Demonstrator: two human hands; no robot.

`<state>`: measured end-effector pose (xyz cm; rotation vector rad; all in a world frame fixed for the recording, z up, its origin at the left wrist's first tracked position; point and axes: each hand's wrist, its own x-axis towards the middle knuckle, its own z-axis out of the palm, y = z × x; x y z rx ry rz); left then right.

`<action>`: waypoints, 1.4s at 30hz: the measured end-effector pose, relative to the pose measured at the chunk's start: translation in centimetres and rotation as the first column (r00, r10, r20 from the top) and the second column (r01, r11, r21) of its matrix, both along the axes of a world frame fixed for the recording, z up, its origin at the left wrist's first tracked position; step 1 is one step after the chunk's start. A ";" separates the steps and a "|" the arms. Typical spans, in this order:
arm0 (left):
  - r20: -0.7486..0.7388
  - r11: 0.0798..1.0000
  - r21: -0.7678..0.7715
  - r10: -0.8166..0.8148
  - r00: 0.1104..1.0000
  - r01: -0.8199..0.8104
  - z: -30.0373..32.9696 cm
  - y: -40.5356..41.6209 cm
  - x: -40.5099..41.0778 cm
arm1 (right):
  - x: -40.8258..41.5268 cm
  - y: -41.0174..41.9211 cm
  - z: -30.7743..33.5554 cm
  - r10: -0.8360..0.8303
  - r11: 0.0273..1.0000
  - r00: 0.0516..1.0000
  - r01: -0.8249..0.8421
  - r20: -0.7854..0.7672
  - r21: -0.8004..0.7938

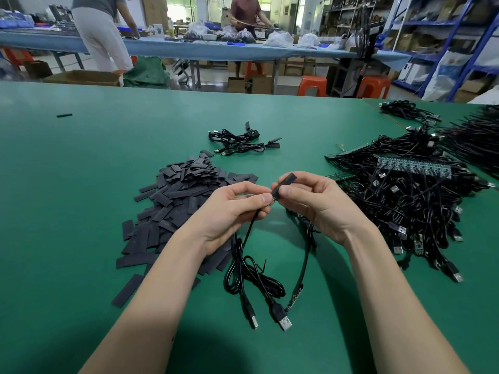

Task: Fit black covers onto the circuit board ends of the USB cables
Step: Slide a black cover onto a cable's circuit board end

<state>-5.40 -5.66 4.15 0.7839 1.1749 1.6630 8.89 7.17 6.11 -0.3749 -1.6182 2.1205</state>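
I see both hands raised together over the green table (81, 163), meeting at one USB cable (249, 230). My left hand (229, 209) pinches the cable just below its end, thumb and forefinger closed on the black cord, which drops from the fingers to a loose coil on the mat. My right hand (313, 201) pinches a black cover (285, 182) between thumb and fingers; the cover tilts up and away, its lower mouth at the cable tip. Whether the circuit board end is inside it I cannot tell, since the fingers hide the joint. Two USB plugs (283, 321) lie near the front edge, and a second cable with a bare board end (295, 295) lies just beside them. A heap of loose black covers (178, 201) sits to the left, a big tangle of uncovered cables (405, 195) to the right, and a small bunch of covered cables (240, 143) lies farther back.
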 end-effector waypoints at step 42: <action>-0.562 0.929 0.184 0.367 0.741 -0.321 -0.7 0.4 0.4 | -1.5 0.0 -1.5 -0.128 0.966 0.992 0.128 0.016 -0.224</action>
